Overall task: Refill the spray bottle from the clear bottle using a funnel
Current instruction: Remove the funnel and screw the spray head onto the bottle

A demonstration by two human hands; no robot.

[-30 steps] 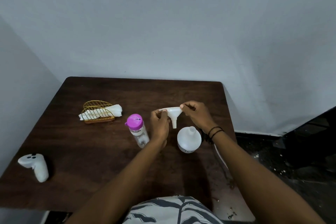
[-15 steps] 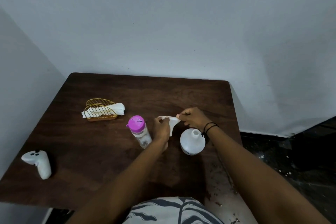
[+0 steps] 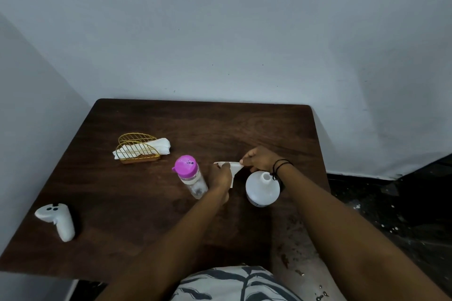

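At frame centre, both hands pinch a white plastic cone-shaped funnel [image 3: 233, 170] by its rim: left hand [image 3: 220, 176], right hand [image 3: 256, 159]. Round white spray bottle [image 3: 262, 188] stands lower right; clear cylindrical bottle [image 3: 192, 179], left.

On your desk [image 3: 151, 203], the clear bottle [image 3: 190, 177] stands left of the funnel [image 3: 231, 168] you hold between both hands, the spray bottle [image 3: 263, 188] right of it, the napkin holder [image 3: 137, 148] behind to the left, and the controller [image 3: 57, 220] near the left edge.
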